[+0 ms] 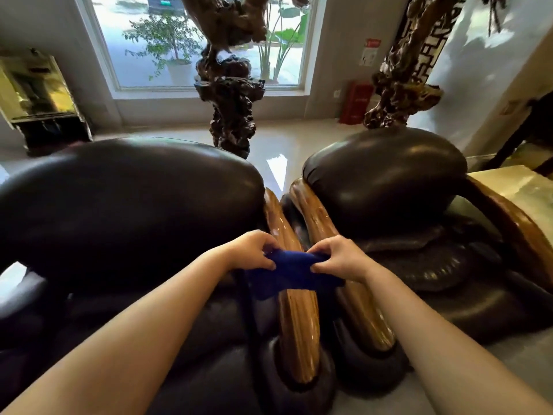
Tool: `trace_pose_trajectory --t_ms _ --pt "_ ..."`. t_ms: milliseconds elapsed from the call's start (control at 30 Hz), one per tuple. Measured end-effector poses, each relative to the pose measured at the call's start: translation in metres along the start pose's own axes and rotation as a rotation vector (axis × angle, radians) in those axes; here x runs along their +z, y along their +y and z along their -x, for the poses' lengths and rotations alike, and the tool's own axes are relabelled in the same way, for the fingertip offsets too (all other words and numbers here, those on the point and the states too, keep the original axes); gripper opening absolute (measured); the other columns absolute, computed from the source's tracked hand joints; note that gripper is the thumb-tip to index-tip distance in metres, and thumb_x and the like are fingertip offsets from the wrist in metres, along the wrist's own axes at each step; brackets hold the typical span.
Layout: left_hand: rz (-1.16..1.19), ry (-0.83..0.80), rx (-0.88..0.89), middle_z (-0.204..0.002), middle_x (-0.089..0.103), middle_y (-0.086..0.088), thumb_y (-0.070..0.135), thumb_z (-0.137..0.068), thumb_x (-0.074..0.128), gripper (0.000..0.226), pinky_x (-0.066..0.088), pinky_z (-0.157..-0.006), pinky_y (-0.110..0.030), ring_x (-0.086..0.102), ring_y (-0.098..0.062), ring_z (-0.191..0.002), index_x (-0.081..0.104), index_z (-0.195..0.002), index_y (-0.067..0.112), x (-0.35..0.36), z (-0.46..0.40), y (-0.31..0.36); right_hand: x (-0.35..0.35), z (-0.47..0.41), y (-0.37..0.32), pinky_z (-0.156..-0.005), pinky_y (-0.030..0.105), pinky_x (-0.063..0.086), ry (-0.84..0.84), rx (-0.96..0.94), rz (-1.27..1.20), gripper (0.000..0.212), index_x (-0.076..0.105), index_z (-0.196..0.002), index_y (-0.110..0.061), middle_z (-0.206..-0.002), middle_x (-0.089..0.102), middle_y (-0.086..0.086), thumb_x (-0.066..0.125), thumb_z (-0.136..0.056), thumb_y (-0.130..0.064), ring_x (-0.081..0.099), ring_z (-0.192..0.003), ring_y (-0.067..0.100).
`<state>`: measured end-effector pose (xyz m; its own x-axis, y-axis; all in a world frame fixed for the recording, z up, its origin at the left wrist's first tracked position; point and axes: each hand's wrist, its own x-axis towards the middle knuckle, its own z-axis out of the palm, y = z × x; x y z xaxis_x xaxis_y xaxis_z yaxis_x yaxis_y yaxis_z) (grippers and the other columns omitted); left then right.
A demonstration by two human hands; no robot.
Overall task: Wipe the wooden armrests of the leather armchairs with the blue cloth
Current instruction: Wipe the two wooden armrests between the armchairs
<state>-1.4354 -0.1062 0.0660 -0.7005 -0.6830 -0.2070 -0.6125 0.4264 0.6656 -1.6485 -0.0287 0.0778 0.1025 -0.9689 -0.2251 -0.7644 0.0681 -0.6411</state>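
Two dark leather armchairs stand side by side, the left armchair (pixel 125 205) and the right armchair (pixel 386 187). Between them run two glossy wooden armrests, the left chair's armrest (pixel 296 324) and the right chair's armrest (pixel 317 214). The blue cloth (pixel 294 274) is stretched between both hands just above these armrests. My left hand (pixel 254 250) grips its left end and my right hand (pixel 338 256) grips its right end. A third wooden armrest (pixel 508 223) curves along the right chair's far side.
A gnarled dark wood sculpture (pixel 232 109) stands behind the chairs before a large window (pixel 203 40). Another carved root piece (pixel 401 94) and a red box (pixel 357 101) are at the back right. A pale stone table (pixel 520 190) sits at right, a gold cabinet (pixel 39 91) at left.
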Motion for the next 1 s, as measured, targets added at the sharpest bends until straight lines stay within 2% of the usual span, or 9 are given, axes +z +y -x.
trace_pose_trajectory --t_ms 200,367,533,700,833,933,1000 --pt "0.070 0.061 -0.081 -0.107 0.067 -0.005 0.009 -0.077 0.067 0.035 0.051 -0.090 -0.033 0.063 -0.017 -0.097 0.063 -0.111 0.017 0.008 -0.050 0.018 -0.043 -0.045 0.046 -0.074 0.022 0.052 -0.052 -0.106 0.029 0.025 0.066 -0.099 -0.026 -0.088 0.067 -0.011 0.070 -0.076 -0.017 0.063 -0.085 0.004" --pt "0.154 0.149 -0.228 -0.108 0.067 -0.003 0.008 -0.077 0.066 0.037 0.051 -0.088 -0.028 0.062 -0.014 -0.099 0.062 -0.113 0.017 0.032 -0.096 0.015 -0.055 -0.099 0.094 -0.068 0.017 0.047 -0.137 -0.181 0.020 0.023 0.063 -0.093 -0.031 -0.089 0.064 -0.011 0.070 -0.076 -0.016 0.061 -0.084 0.004" --pt "0.233 0.188 -0.333 -0.103 0.066 0.003 0.009 -0.076 0.067 0.038 0.050 -0.084 -0.023 0.062 -0.007 -0.095 0.062 -0.111 0.021 0.055 -0.135 -0.012 -0.044 -0.149 0.135 -0.062 0.013 0.043 -0.188 -0.191 -0.030 0.023 0.060 -0.089 -0.031 -0.087 0.061 -0.013 0.071 -0.074 -0.017 0.058 -0.081 0.001" --pt "0.279 0.194 -0.401 -0.095 0.065 0.011 0.010 -0.074 0.068 0.036 0.052 -0.082 -0.022 0.062 -0.003 -0.090 0.062 -0.102 0.032 0.071 -0.169 -0.049 -0.026 -0.195 0.164 -0.065 0.018 0.048 -0.257 -0.182 -0.066 0.026 0.058 -0.089 -0.031 -0.091 0.061 -0.010 0.071 -0.074 -0.015 0.060 -0.085 0.005" --pt "0.240 0.208 -0.369 -0.096 0.062 0.015 0.013 -0.076 0.067 0.037 0.047 -0.073 -0.014 0.060 0.002 -0.090 0.061 -0.106 0.035 0.074 -0.206 -0.083 -0.013 -0.233 0.188 -0.068 0.020 0.048 -0.229 -0.172 -0.095 0.026 0.057 -0.089 -0.031 -0.093 0.059 -0.009 0.070 -0.074 -0.015 0.060 -0.086 0.006" --pt "0.178 0.295 -0.325 -0.103 0.057 0.019 0.012 -0.078 0.065 0.041 0.041 -0.079 -0.013 0.055 0.003 -0.096 0.058 -0.111 0.035 0.090 -0.230 -0.106 0.002 -0.253 0.211 -0.067 0.017 0.046 -0.132 -0.202 -0.075 0.030 0.053 -0.086 -0.035 -0.090 0.057 -0.011 0.070 -0.074 -0.013 0.058 -0.084 0.004" --pt "0.092 0.382 -0.273 -0.110 0.057 0.013 0.011 -0.079 0.062 0.041 0.037 -0.085 -0.010 0.048 0.003 -0.101 0.058 -0.115 0.029 0.111 -0.247 -0.129 0.026 -0.266 0.234 -0.067 0.014 0.043 -0.009 -0.233 -0.044 0.033 0.051 -0.085 -0.036 -0.092 0.053 -0.015 0.070 -0.073 -0.012 0.055 -0.085 0.001"
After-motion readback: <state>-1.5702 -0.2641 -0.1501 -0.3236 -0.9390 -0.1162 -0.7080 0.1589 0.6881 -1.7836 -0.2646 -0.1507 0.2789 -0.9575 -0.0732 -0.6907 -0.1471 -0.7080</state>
